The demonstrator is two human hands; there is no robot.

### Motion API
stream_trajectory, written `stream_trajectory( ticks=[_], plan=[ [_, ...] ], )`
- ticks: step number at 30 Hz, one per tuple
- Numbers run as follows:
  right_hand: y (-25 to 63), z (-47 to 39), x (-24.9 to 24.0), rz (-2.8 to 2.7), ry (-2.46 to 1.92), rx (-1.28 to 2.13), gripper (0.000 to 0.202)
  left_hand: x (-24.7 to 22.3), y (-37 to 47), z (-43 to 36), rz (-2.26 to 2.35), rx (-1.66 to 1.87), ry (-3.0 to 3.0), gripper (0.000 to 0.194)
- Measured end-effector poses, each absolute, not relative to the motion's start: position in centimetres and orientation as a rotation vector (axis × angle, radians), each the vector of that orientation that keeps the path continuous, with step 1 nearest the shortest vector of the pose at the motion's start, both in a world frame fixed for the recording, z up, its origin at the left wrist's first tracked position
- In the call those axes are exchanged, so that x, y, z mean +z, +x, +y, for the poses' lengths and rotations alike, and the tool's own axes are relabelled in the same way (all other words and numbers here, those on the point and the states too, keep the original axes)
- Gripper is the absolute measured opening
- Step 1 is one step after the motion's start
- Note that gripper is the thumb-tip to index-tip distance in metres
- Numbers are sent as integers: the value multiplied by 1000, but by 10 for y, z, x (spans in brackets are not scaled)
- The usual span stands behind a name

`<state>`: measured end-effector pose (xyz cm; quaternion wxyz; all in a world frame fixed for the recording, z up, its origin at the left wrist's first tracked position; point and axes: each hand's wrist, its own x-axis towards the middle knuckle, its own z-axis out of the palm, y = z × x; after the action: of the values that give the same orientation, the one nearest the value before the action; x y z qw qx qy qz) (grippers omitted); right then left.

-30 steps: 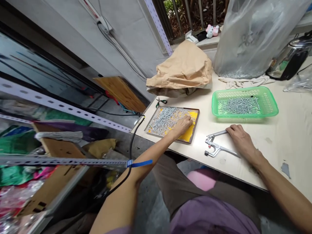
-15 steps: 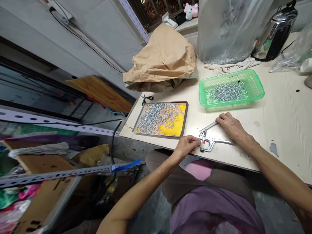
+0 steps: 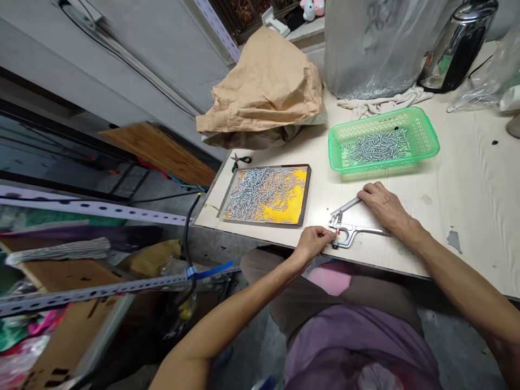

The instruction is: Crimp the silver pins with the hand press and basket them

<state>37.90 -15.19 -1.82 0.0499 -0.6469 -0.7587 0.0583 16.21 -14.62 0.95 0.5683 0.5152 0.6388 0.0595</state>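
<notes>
Silver snap-fastener-style pliers [image 3: 352, 232] lie near the table's front edge, with a spring and a red bit at the jaw. My right hand [image 3: 384, 205] is closed over the end of their raised upper handle; the lower handle runs beneath the hand. At the jaw, my left hand [image 3: 312, 242] is closed in a pinch, its fingertips against the tool. Whatever small piece it pinches is hidden. Left of the pliers, a shallow tray [image 3: 306, 195] with a yellow bottom holds many small metal pins. Behind the tool, a green plastic basket [image 3: 424, 130] holds more of them.
A crumpled brown paper bag [image 3: 266, 81] and green-handled scissors [image 3: 242, 160] are beyond the tray. Farther back stand a large clear plastic bag [image 3: 368, 54], a cloth [image 3: 385, 102] and an electric kettle [image 3: 461, 49]. A perforated metal rail [image 3: 122, 286] runs left of the table.
The view has shifted slightly, so the table things sit a little higher and more to the left. My left fingertips appear slightly closer to the jaw; the right hand keeps its hold.
</notes>
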Motion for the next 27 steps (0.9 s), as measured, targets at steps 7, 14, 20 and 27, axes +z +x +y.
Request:
stream_trajectory(
  ticks=[7, 14, 20, 27],
  plan=[
    [381, -153, -22, -2276, -1928, 177, 32, 12, 167, -141, 1524, 18, 1202, 21],
    [377, -154, -16, -2277, -1974, 211, 33, 18, 174, -141, 1554, -66, 1182, 17],
    [375, -155, -13, -2290, -2014, 242, 34, 18, 172, -138, 1512, -134, 1248, 14],
    [382, -161, -11, -2342, -1856, 263, 23, 12, 165, -144, 1455, -220, 1126, 18]
  ],
)
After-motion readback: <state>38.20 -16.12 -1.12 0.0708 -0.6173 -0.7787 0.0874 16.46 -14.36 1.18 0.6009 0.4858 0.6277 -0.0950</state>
